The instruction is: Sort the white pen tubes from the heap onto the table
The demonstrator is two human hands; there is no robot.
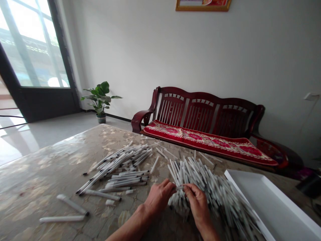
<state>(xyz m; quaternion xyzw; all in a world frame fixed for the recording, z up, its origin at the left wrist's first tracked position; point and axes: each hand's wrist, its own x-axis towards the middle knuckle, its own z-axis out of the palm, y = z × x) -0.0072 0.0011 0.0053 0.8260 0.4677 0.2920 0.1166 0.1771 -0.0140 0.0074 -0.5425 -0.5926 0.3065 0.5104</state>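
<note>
Patterned tablecloth (50, 177); left fingers (171, 186) and right fingers (188, 189) pinch a pale piece (180, 188) over heaped tubes (200, 174).

A small whitish piece (179, 188) sits sideways, pinched by fingers (169, 188) on both sides. Just by it, lots of thin white tubes (200, 174) lie in a messy heap on the tabletop (100, 222).

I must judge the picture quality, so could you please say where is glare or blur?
Head view: the glass door is washed out, with glare on the floor; also in head view, the tube pile beside the right hand looks smeared near its lower end.
</note>
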